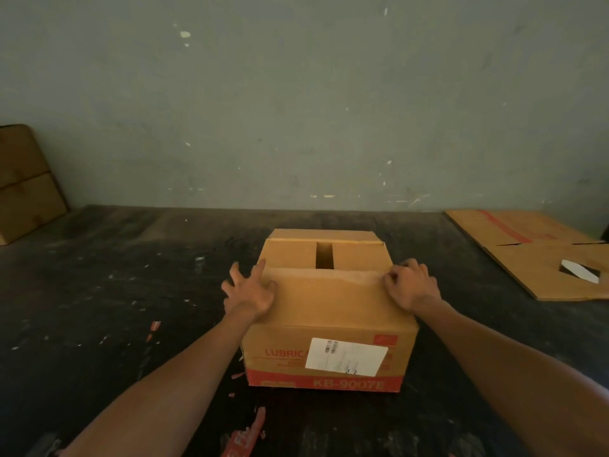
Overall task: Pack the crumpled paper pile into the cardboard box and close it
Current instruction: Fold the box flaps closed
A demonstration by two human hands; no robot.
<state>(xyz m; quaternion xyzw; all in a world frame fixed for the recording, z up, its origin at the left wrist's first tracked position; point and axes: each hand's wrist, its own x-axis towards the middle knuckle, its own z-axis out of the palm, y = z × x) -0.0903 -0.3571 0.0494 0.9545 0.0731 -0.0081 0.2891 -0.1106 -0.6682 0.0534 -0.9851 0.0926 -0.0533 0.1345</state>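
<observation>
Cardboard box at the centre of the dark tabletop, its near flap folded down over the top, a narrow gap left open between the inner flaps behind it. Left hand rests on the flap's left edge, fingers spread and straight. Right hand holds the flap's right edge with fingers curled around it. Flattened cardboard sheet lies right of the box. No crumpled paper is visible.

The cardboard box front reads "LUBRICA", cut off, and "KB-9007E".
</observation>
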